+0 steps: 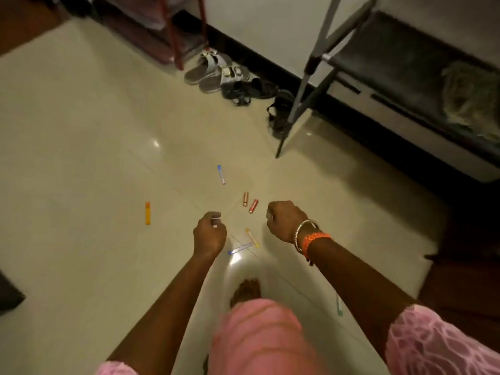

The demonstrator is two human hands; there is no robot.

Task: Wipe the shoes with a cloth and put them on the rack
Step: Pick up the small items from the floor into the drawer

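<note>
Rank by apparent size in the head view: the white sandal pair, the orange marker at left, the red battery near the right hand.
1. white sandal pair, clearly largest, though farthest away.
2. orange marker.
3. red battery, smallest, though only a little shorter than the marker.

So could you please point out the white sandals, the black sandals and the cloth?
White sandals [216, 70]: head view, on the straps.
Black sandals [250, 90]: head view, on the pair's middle.
Cloth [472, 98]: head view, on its crumpled middle, lying on the dark shelf.
</note>
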